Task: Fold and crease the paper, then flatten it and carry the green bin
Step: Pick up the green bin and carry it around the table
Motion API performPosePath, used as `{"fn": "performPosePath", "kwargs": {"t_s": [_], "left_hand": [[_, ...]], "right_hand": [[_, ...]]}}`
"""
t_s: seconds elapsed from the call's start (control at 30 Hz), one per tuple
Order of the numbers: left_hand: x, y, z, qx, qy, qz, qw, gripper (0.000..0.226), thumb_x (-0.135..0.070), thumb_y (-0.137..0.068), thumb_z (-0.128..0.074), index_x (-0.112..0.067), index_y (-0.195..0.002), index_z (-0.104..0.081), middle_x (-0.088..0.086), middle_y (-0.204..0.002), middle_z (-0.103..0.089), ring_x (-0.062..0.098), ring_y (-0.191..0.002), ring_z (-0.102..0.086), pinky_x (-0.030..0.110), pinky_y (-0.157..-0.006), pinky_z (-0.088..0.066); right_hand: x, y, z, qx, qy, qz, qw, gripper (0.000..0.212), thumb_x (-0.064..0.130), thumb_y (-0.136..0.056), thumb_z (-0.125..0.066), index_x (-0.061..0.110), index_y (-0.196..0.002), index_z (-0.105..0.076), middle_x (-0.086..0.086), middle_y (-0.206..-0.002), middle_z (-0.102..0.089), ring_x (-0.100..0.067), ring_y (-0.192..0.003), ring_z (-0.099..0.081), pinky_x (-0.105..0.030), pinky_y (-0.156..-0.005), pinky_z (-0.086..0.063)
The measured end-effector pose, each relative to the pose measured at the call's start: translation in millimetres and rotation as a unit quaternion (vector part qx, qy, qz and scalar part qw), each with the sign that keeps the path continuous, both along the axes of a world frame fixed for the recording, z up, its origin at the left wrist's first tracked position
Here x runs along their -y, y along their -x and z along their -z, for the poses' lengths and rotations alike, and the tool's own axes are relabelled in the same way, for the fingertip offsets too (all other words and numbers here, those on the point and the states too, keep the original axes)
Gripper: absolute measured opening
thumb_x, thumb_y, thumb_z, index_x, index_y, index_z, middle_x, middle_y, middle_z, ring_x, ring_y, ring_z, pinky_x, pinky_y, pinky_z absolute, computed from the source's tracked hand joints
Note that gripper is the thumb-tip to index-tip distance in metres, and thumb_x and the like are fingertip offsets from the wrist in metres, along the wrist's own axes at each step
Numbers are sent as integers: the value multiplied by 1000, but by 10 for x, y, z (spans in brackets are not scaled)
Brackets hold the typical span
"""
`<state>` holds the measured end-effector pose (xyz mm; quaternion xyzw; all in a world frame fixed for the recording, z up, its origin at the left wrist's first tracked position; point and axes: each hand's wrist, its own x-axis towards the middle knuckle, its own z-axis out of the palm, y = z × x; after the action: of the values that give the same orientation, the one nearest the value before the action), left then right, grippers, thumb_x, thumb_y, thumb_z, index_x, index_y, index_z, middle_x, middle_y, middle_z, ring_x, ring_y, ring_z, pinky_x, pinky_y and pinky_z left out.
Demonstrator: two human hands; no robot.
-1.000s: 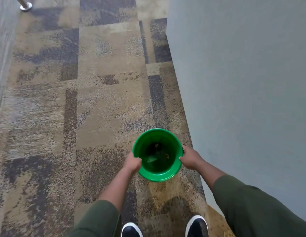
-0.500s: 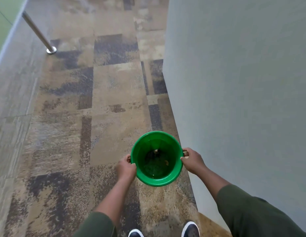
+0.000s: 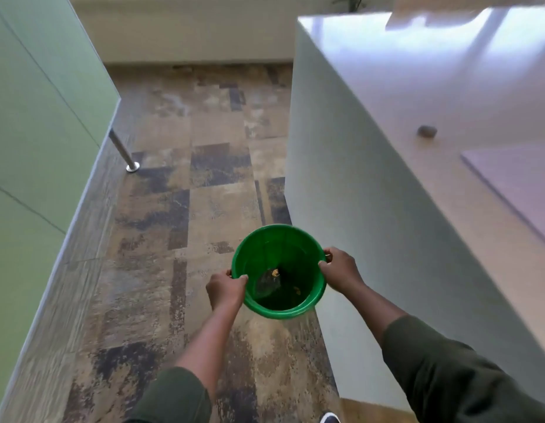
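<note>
1. The green bin (image 3: 278, 270) was held in the air above the patchwork carpet (image 3: 204, 209), low in the middle of the head view, its round mouth facing up toward the camera.
2. Inside the bin, at the bottom, lay a crumpled clear piece and a few small yellowish scraps (image 3: 274, 277); too dark and small to identify further.
3. The left hand (image 3: 225, 290) gripped the bin's left rim, fingers curled over the edge with the thumb on the inner side.
4. The right hand (image 3: 339, 270) gripped the right rim in the same way, fingers wrapped around the edge at the handle mount.
5. Both forearms reached forward from dark green sleeves (image 3: 448, 377), one at each lower side of the view.
6. Just to the right of the bin stood a white counter wall (image 3: 371, 193); the right hand was close beside it, contact not discernible.
7. The countertop (image 3: 448, 87) above carried a small dark object (image 3: 426, 131), blurred.
8. To the left, a pale green panel (image 3: 36, 117) ran along a grey wood-grain floor strip (image 3: 82, 254), with a metal post (image 3: 124, 154) footed at the carpet's edge.
9. One dark shoe with a white toe (image 3: 329, 418) showed at the bottom edge.
</note>
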<state>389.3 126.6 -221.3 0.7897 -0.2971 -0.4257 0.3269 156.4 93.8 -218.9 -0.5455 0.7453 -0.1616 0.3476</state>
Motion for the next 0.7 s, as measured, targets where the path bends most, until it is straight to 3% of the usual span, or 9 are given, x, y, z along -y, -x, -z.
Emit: {"fn": "performPosePath", "kwargs": {"t_s": [0.13,0.23,0.4,0.53,0.6,0.7], "left_hand": [[-91,6,-538,59,24,44,997,18,-13,-88,-63,-8,-105,-65,11,-88,-68,19,-64,-55,25,-52,-44],[-152,39,-856,102,29,79,991,22,-13,-94,-49,-15,-116,-51,10,-86,-60,22,-59,-61,25,-36,-45],[-303,209,-1253,81,30,76,993,23,-12,-97,-49,-18,-117,-39,19,-103,-55,37,-65,-66,36,-36,-51],[-356,350,-1446,61,37,74,995,27,-4,-93,-51,-17,-113,-38,17,-104,-53,40,-70,-67,46,-41,-56],[-346,441,-1507,64,43,73,994,31,0,-90,-48,-15,-115,-38,18,-104,-54,40,-73,-66,49,-47,-58],[-321,601,-1573,75,51,82,992,36,2,-89,-46,-12,-121,-37,19,-105,-54,38,-73,-66,48,-49,-59]], "right_hand": [[-115,-22,-613,-24,39,-9,999,26,10,-85,-51,9,-106,-66,-13,-99,-68,-26,-84,-61,-30,-70,-48],[-180,4,-991,-49,69,-23,996,22,9,-83,-48,7,-97,-66,-17,-95,-69,-33,-85,-62,-33,-69,-46],[-324,106,-1418,-60,106,-34,992,18,6,-84,-46,5,-92,-62,-20,-91,-66,-35,-83,-62,-30,-65,-42],[-413,239,-1726,-85,134,-56,986,22,5,-87,-46,7,-99,-64,-17,-92,-67,-32,-81,-64,-32,-65,-48],[-460,358,-1890,-117,169,-84,975,32,5,-87,-46,10,-114,-63,-16,-99,-66,-33,-88,-65,-38,-73,-55],[-503,658,-2100,-162,261,-108,946,44,8,-89,-46,9,-131,-56,-16,-120,-63,-35,-103,-62,-44,-90,-53]]}}
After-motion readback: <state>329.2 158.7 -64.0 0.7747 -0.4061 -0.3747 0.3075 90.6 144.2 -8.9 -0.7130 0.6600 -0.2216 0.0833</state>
